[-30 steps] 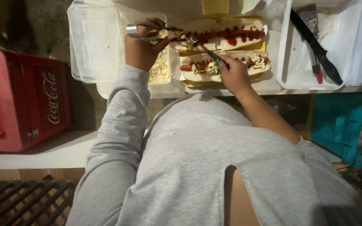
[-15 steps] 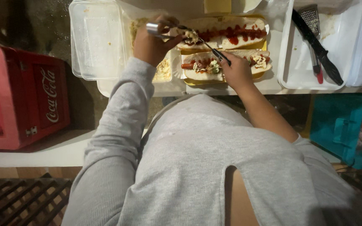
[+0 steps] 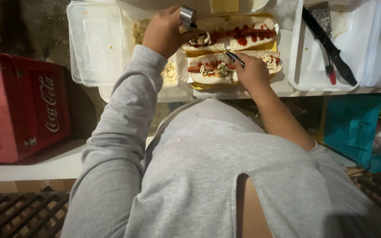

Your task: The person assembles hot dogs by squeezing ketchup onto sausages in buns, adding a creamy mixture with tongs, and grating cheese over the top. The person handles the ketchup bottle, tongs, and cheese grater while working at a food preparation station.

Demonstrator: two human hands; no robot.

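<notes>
Since the earlier frame the left hand [image 3: 164,33] has lifted its small metal cup [image 3: 187,15] up to the far hot dog's [image 3: 230,35] left end, fingers curled tight around it. The right hand [image 3: 252,72] pinches dark tongs [image 3: 234,57] over the near hot dog [image 3: 232,68], just in front of the far one. Both sit on a yellow tray [image 3: 234,86] on the white surface [image 3: 261,92]. Good work here probably means small pinches, spread evenly along each bun.

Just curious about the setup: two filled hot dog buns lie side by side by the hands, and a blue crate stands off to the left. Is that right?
Not quite. In the head view the crate at the left is red, not blue. The two filled hot dog buns do lie side by side by the left hand and right hand.
</notes>
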